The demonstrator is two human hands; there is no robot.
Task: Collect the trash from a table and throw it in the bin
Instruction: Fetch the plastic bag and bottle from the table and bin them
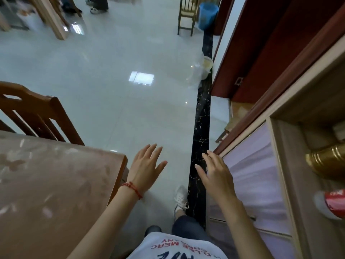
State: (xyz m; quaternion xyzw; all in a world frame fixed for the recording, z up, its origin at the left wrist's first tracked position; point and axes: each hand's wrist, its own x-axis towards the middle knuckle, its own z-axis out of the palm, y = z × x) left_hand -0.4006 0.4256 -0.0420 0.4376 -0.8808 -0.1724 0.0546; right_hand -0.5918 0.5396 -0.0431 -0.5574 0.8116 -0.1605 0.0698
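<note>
My left hand [144, 168] hangs over the floor just past the corner of the table [56, 184], fingers spread, holding nothing; a red cord circles its wrist. My right hand [214, 174] is out in front beside a cabinet, fingers apart and empty. The table has a brownish patterned cover and no trash shows on the visible part. A blue bin [207, 14] stands far ahead by the wall. A clear plastic bag with a pale container [202, 69] lies on the floor near the wall.
A wooden chair [37, 116] stands at the table's far side. Another chair [186, 15] stands beside the bin. A cabinet [261, 184] and red door frames [261, 53] line the right. Glossy tiled floor [121, 90] stretches ahead; other people's feet [97, 6] at the far end.
</note>
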